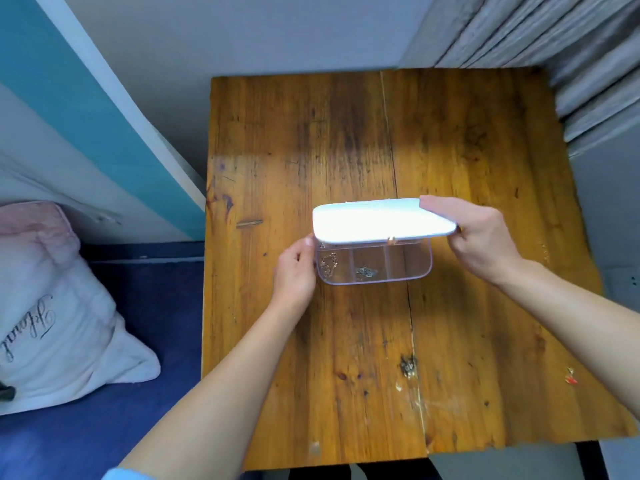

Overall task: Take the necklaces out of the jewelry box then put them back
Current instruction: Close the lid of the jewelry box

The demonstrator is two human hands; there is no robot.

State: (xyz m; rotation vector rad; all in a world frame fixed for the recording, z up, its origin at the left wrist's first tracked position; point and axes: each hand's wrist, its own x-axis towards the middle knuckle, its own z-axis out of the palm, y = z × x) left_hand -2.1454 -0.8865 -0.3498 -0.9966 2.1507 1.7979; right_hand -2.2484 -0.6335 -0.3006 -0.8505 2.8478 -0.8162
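**Lid half raised, both hands on the jewelry box**

Two bare forearms reach in from the bottom edge and meet at the jewelry box [375, 266], which stands near the middle of the wooden bench [346, 133]. It lies between the two hands.

Left hand [294, 271] is at the left end wall of the clear box, fingers curled together, and the thumb tip touches the upper left corner just under the lid. It steadies the box and grips nothing else.

Right hand [481, 237] pinches the right end of the white lid [381, 221] — thumb on top, the other fingers below the edge. The lid is lifted at its near side and tilted, so the front of the box is open to view.

Inside, thin dividers make three compartments across the front. One necklace [329, 264] lies coiled in the left compartment, and a second necklace [366, 271] lies in the middle one. The right compartment I cannot read clearly.

On the bed left of the bench — a pink-white pillow [52, 306] on a dark blue sheet.
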